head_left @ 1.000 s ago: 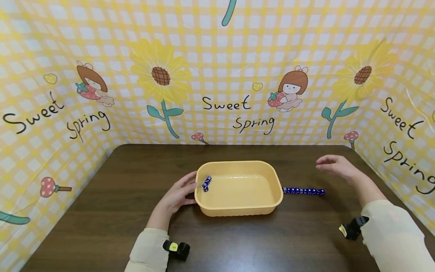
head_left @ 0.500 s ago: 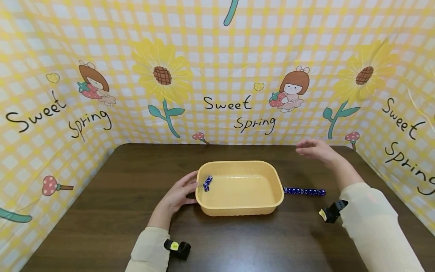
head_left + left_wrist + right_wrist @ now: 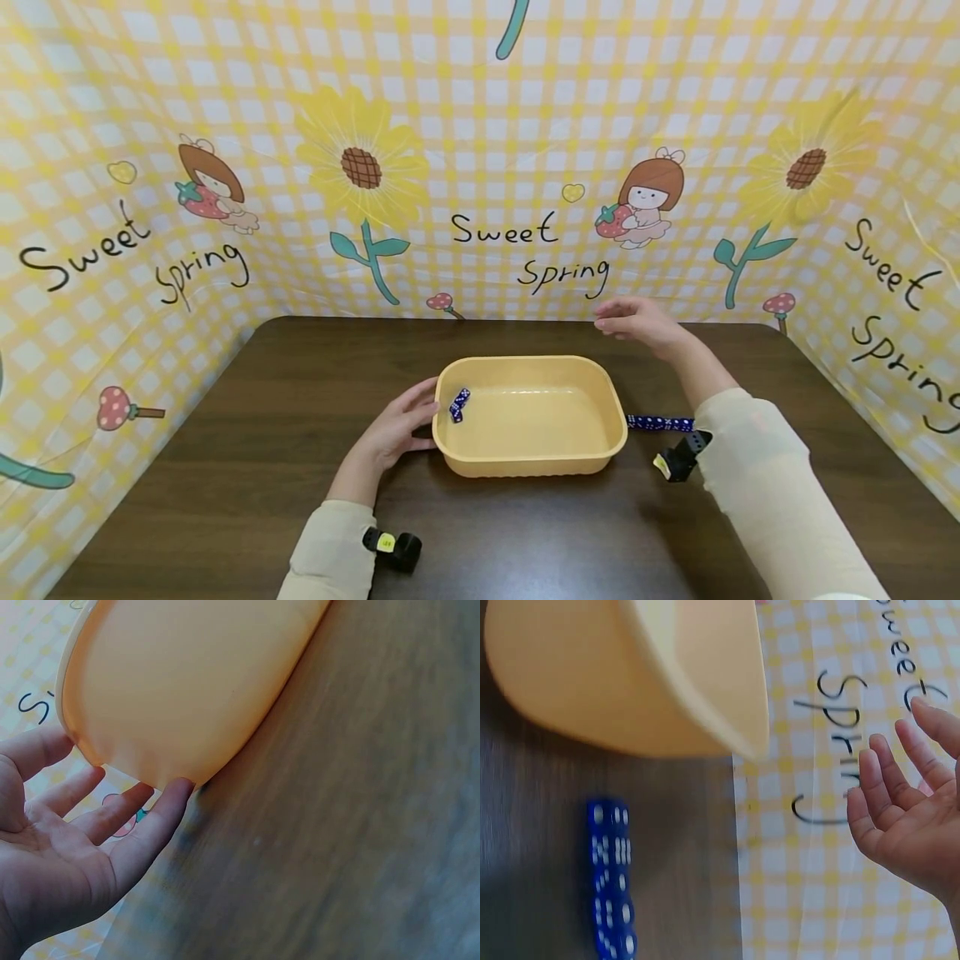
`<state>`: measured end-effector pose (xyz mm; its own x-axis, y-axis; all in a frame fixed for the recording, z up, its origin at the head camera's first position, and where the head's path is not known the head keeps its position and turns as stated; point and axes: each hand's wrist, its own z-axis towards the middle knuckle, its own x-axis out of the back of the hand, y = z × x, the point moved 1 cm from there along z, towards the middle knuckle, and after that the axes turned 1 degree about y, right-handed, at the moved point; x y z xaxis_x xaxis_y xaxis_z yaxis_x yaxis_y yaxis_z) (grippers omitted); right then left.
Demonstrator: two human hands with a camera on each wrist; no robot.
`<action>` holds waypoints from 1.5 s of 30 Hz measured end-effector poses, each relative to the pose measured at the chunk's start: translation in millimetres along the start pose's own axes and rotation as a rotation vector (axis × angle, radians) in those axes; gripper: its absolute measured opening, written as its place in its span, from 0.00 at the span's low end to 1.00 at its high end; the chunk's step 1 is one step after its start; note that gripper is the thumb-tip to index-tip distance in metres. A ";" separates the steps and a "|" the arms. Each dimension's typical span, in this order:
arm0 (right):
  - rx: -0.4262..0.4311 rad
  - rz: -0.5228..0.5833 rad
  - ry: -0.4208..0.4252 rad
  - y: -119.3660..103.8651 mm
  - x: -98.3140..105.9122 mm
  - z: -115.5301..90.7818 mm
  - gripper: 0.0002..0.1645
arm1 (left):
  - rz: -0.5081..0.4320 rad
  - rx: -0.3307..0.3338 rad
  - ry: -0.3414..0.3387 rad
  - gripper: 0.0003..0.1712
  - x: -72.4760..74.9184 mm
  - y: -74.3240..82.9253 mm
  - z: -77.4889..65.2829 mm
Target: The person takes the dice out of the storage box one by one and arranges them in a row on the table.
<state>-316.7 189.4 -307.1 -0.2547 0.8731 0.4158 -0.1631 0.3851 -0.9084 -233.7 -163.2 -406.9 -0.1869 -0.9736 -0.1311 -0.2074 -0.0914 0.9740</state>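
A yellow plastic basin (image 3: 531,468) stands on the table. My left hand (image 3: 393,427) touches its left end; in the left wrist view, spread fingertips rest against the basin's outer wall (image 3: 180,690). A few blue dice (image 3: 459,406) with white pips lie inside, near that end. Beyond the basin's right end, several more blue dice (image 3: 658,423) form a straight row, partly covered by my right wrist's camera. My right hand (image 3: 643,323) hovers behind the basin's back right corner. Its fingers (image 3: 877,776) are loosely bent in the right wrist view, with nothing held.
A dark brown wooden table (image 3: 247,442) lies beneath everything. Yellow checked cloth (image 3: 510,125) with flowers and lettering hangs along its back and sides. Black wrist cameras (image 3: 405,552) are strapped over both pale sleeves.
My right hand has moved left and away from me, from right of the dice row to behind the basin. The left hand, basin and dice stay in place.
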 end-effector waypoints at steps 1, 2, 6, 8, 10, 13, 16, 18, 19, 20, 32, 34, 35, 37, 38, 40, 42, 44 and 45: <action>0.003 0.006 -0.005 -1.3 -4.1 2.1 0.22 | -0.001 0.002 0.003 0.29 0.4 0.0 -0.1; 0.009 0.014 -0.010 -2.7 -8.3 3.9 0.21 | -0.005 0.005 0.005 0.29 0.8 -0.1 0.0; 0.031 0.029 -0.039 -9.1 -25.8 10.7 0.19 | 0.007 0.000 -0.003 0.29 2.1 -0.2 0.5; 0.032 0.044 -0.060 -11.9 -35.7 14.4 0.19 | 0.004 0.002 0.000 0.29 2.4 0.2 0.6; 0.032 0.061 -0.082 -14.6 -46.3 17.8 0.19 | 0.009 -0.002 -0.003 0.29 2.5 0.4 0.8; 0.031 0.087 -0.115 -18.5 -62.0 22.0 0.18 | 0.002 -0.002 -0.003 0.29 2.2 0.5 1.3; 0.027 0.118 -0.155 -22.5 -77.8 24.2 0.18 | 0.002 -0.003 -0.005 0.28 1.9 0.4 1.4; 0.030 0.129 -0.176 -23.5 -87.7 25.6 0.17 | -0.002 0.000 -0.002 0.28 1.9 0.4 0.9; 0.025 0.135 -0.184 -24.0 -92.7 26.0 0.17 | -0.003 0.000 -0.001 0.28 1.8 0.6 0.6; 0.023 0.141 -0.191 -24.2 -97.5 26.5 0.16 | -0.004 0.000 -0.001 0.28 1.7 0.6 0.4; -0.016 0.134 -0.312 -23.3 -142.7 27.3 0.19 | -0.003 -0.002 -0.010 0.28 1.1 -0.3 0.7; -0.016 0.122 -0.342 -22.5 -148.3 27.8 0.20 | -0.005 0.001 -0.009 0.28 1.1 0.0 0.8; -0.015 0.118 -0.351 -21.6 -151.0 28.3 0.19 | -0.005 0.002 -0.011 0.28 1.1 0.2 0.8; -0.029 0.120 -0.357 -19.7 -156.3 29.3 0.19 | -0.004 0.001 -0.022 0.28 1.3 0.4 0.4; -0.035 0.114 -0.353 -15.6 -159.3 31.8 0.18 | -0.004 0.001 -0.023 0.28 1.3 0.5 0.2; -0.051 0.100 -0.350 -14.0 -163.3 32.0 0.17 | 0.000 0.000 -0.029 0.28 1.2 0.9 -0.3; -0.066 0.095 -0.353 -11.9 -166.7 32.1 0.18 | -0.001 -0.001 -0.032 0.28 1.1 1.2 -0.6; -0.068 0.097 -0.363 -9.5 -169.6 32.4 0.18 | -0.002 -0.003 -0.034 0.28 1.2 1.4 -0.8; -0.071 0.106 -0.368 -8.2 -171.1 32.7 0.19 | -0.003 -0.004 -0.035 0.28 1.4 1.4 -0.8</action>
<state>-303.0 27.1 -369.3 -0.5938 0.7481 0.2962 -0.0544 0.3299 -0.9424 -233.5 -164.8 -405.6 -0.2194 -0.9655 -0.1401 -0.2044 -0.0950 0.9743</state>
